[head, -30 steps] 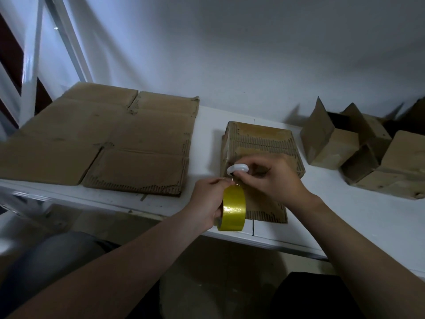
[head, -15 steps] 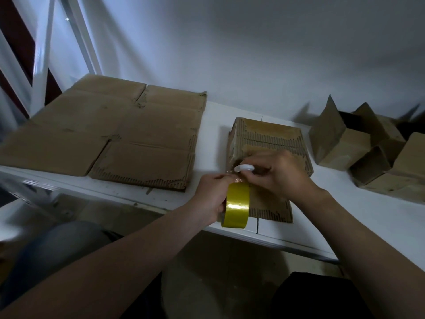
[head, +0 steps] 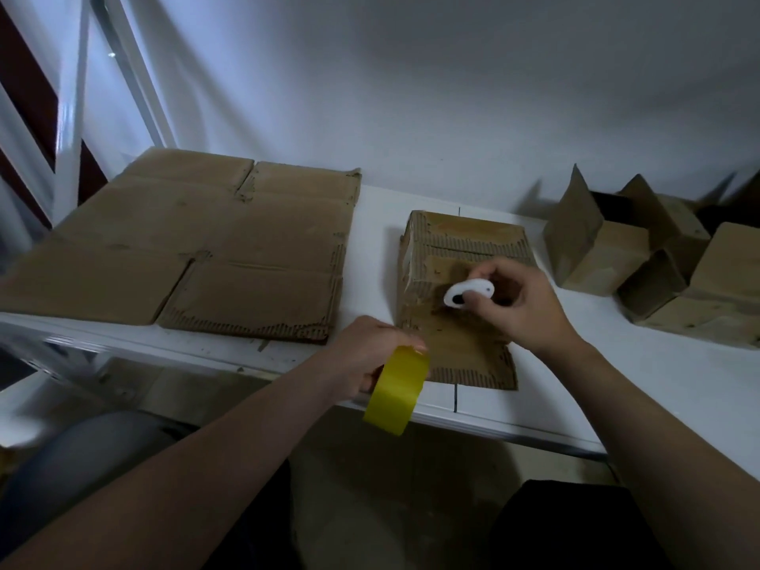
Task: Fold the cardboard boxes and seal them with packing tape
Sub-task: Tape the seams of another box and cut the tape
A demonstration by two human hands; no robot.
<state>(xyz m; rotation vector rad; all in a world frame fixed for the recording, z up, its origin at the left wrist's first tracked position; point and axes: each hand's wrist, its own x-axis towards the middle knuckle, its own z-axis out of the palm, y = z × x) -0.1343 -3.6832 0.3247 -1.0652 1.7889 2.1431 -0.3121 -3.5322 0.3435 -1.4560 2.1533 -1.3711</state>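
A small brown cardboard box (head: 464, 248) with ragged corrugated edges sits on the white table (head: 617, 376), one flap lying flat toward the front edge. My left hand (head: 370, 351) grips a roll of yellow packing tape (head: 397, 390) at the table's front edge, just left of that flap. My right hand (head: 518, 306) is over the box top and pinches a small white oval object (head: 466, 293) with a dark hole; what it is cannot be told.
A large flattened cardboard sheet (head: 197, 248) covers the table's left part. Several folded boxes (head: 658, 261) with raised flaps crowd the right back corner. A white wall runs behind; a white metal frame (head: 74, 117) stands at the left.
My right hand has lifted away from the tape roll, up and to the right over the box, taking the white object with it. My left hand with the roll stays near the front edge.
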